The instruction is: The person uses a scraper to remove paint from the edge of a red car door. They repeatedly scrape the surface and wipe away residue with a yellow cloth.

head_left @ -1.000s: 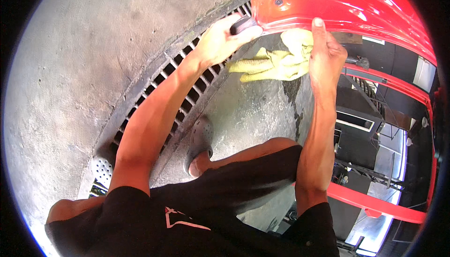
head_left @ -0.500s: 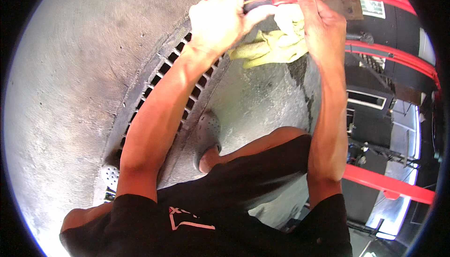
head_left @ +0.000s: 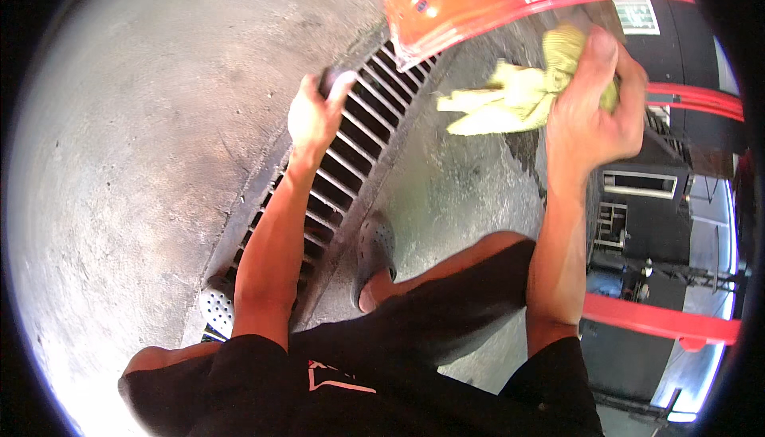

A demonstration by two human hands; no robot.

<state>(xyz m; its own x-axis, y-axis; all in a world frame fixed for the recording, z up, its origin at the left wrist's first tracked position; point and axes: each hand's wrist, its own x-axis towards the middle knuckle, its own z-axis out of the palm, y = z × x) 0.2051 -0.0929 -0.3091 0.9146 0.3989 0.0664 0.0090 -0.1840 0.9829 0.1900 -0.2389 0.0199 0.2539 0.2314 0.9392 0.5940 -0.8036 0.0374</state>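
Note:
My right hand (head_left: pixel 594 114) is closed around a pale yellow cloth (head_left: pixel 506 102), whose loose end hangs out to the left. Above the metal floor grate, my left hand (head_left: pixel 313 118) grips a small dark object (head_left: pixel 328 81) between thumb and fingers. Most of that object is hidden, and its kind does not show. A glossy red panel (head_left: pixel 462 11) with a pointed lower corner reaches in from the top. Both hands are apart from it, the right one just below its edge and the left one lower and to its left.
A slatted drain grate (head_left: pixel 358 146) crosses the concrete floor (head_left: pixel 143 142) diagonally. My feet in grey perforated clogs (head_left: pixel 374 254) stand beside and over it. At the right are red metal bars (head_left: pixel 661 321) and dark equipment.
My left hand has come away from the red panel, down and left with the dark object. My right hand has moved right and slightly down with the cloth. The panel's corner is now uncovered.

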